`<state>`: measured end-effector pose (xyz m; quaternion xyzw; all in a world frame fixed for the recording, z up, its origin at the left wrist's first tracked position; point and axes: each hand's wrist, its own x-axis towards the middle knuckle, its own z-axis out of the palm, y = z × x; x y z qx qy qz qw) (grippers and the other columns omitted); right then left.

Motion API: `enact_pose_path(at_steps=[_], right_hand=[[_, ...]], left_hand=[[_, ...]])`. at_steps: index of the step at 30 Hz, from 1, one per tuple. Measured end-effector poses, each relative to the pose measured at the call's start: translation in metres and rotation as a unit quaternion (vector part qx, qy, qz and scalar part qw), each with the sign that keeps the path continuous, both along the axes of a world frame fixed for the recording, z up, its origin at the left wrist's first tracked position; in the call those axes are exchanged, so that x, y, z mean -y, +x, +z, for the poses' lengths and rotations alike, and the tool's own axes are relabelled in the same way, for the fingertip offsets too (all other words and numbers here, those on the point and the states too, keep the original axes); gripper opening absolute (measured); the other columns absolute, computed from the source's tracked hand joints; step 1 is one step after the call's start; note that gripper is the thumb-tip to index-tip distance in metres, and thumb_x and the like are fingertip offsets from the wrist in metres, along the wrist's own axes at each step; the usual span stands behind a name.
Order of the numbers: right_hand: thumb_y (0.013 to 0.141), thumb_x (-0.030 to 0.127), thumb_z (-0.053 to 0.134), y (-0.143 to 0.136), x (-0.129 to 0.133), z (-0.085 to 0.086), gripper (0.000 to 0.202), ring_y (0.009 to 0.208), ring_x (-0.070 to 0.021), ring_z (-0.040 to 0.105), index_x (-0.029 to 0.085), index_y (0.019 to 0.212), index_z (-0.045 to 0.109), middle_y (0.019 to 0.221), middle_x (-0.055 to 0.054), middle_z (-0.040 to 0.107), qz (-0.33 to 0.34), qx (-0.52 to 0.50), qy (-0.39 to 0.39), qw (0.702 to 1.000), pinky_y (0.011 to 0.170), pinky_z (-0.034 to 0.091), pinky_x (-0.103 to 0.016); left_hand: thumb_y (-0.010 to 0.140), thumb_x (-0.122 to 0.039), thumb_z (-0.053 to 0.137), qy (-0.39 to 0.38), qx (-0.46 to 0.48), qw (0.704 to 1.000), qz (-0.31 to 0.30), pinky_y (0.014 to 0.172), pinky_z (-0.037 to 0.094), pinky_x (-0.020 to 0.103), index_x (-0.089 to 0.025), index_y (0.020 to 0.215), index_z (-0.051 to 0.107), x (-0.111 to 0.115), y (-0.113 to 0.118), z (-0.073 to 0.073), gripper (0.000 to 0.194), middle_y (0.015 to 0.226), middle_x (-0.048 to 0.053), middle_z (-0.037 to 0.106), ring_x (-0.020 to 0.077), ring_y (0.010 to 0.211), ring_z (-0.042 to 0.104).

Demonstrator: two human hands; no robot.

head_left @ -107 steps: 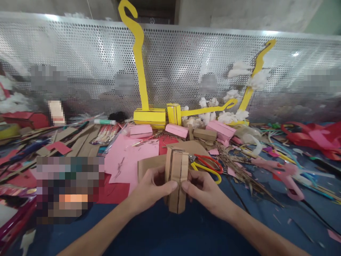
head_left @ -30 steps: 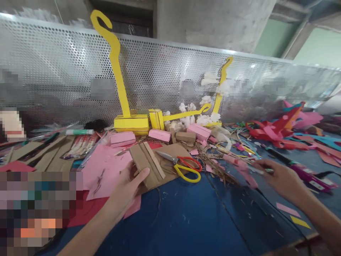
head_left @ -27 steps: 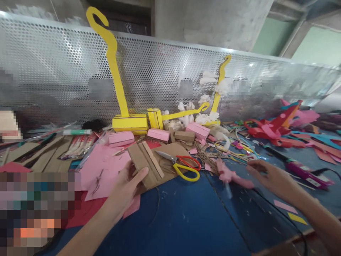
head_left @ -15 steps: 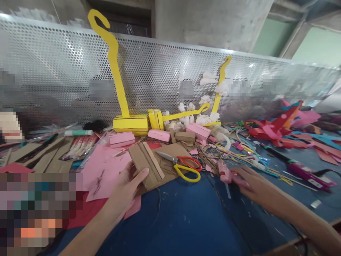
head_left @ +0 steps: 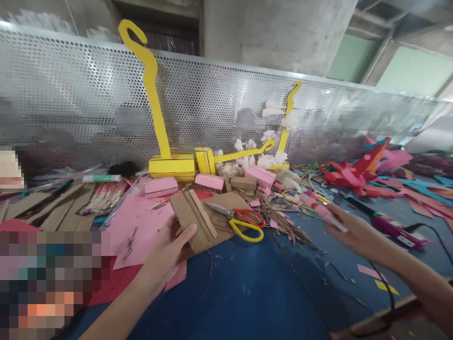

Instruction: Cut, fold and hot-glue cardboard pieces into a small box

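My left hand (head_left: 179,236) is closed on a piece of cardboard (head_left: 193,222), thumb on its face; folded strips run along it. My right hand (head_left: 348,231) grips a pink hot glue gun (head_left: 314,206), raised over the right part of the table, with a clear glue stick (head_left: 336,222) jutting from it. Scissors (head_left: 244,224) with red and yellow handles lie between my hands on a flat brown cardboard sheet (head_left: 226,231). Beyond them are pink paper-covered blocks (head_left: 209,181) and a bare brown cardboard block (head_left: 243,182).
Yellow hooked cutouts on box bases (head_left: 171,165) stand against the perforated metal screen (head_left: 212,104). Cotton tufts (head_left: 269,160) and twigs (head_left: 290,226) lie about. A purple tool (head_left: 399,230) with a black cord lies on the blue table (head_left: 262,288) at right, pink sheets (head_left: 141,231) at left.
My right hand has lifted the pink glue gun from the table and turned it, moving it right. The left hand keeps the cardboard in nearly the same place. The view has shifted slightly.
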<state>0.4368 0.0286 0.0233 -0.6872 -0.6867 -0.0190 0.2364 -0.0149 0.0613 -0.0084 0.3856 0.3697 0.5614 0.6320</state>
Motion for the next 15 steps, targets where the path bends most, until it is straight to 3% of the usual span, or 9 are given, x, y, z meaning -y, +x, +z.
enact_pose_path(at_steps=[2, 4, 8, 12, 15], right_hand=[[0.086, 0.048, 0.059, 0.004, 0.0, 0.01, 0.031, 0.069, -0.0245, 0.063, 0.018, 0.091, 0.065, 0.072, -0.008, 0.068, -0.017, -0.08, -0.007, 0.997, 0.068, 0.049, -0.034], [0.091, 0.057, 0.054, 0.0, 0.002, 0.018, 0.042, 0.062, -0.0206, 0.058, 0.019, 0.075, 0.061, 0.063, -0.006, 0.061, 0.0, -0.145, -0.045, 0.988, 0.065, 0.048, -0.033], [0.097, 0.062, 0.048, -0.034, 0.01, 0.029, 0.051, 0.071, -0.019, 0.061, 0.016, 0.084, 0.065, 0.08, -0.009, 0.067, 0.085, -0.25, -0.077, 0.961, 0.067, 0.05, -0.03], [0.098, 0.064, 0.046, -0.085, 0.01, 0.028, 0.053, 0.065, -0.0161, 0.056, 0.016, 0.081, 0.062, 0.076, -0.006, 0.064, 0.187, -0.264, -0.165, 0.932, 0.061, 0.047, -0.028], [0.093, 0.062, 0.057, -0.127, 0.0, 0.022, 0.046, 0.057, -0.0106, 0.041, 0.018, 0.081, 0.057, 0.065, 0.004, 0.048, 0.23, -0.238, -0.146, 0.932, 0.052, 0.037, -0.023]], left_hand=[[0.073, -0.035, 0.087, -0.003, -0.008, 1.0, -0.002, 0.088, 0.063, 0.038, -0.027, 0.126, 0.056, 0.002, 0.0, 0.001, 0.062, 0.139, 0.009, 0.064, 0.0285, 0.121, 0.067], [0.075, -0.037, 0.086, -0.007, -0.025, 1.0, 0.0, 0.085, 0.063, 0.037, -0.026, 0.126, 0.056, 0.003, 0.0, 0.003, 0.06, 0.138, 0.01, 0.065, 0.0287, 0.118, 0.068], [0.074, -0.038, 0.087, -0.017, -0.043, 0.999, 0.008, 0.082, 0.064, 0.037, -0.023, 0.125, 0.056, 0.004, -0.001, 0.005, 0.061, 0.132, 0.012, 0.068, 0.0293, 0.111, 0.072], [0.073, -0.036, 0.087, -0.032, -0.032, 0.999, 0.025, 0.08, 0.063, 0.037, -0.025, 0.12, 0.057, 0.001, -0.003, 0.002, 0.057, 0.124, 0.009, 0.072, 0.0266, 0.102, 0.075], [0.072, -0.033, 0.087, -0.04, -0.012, 0.998, 0.039, 0.084, 0.062, 0.039, -0.026, 0.117, 0.054, -0.003, -0.005, 0.0, 0.056, 0.116, 0.006, 0.074, 0.024, 0.097, 0.076]])
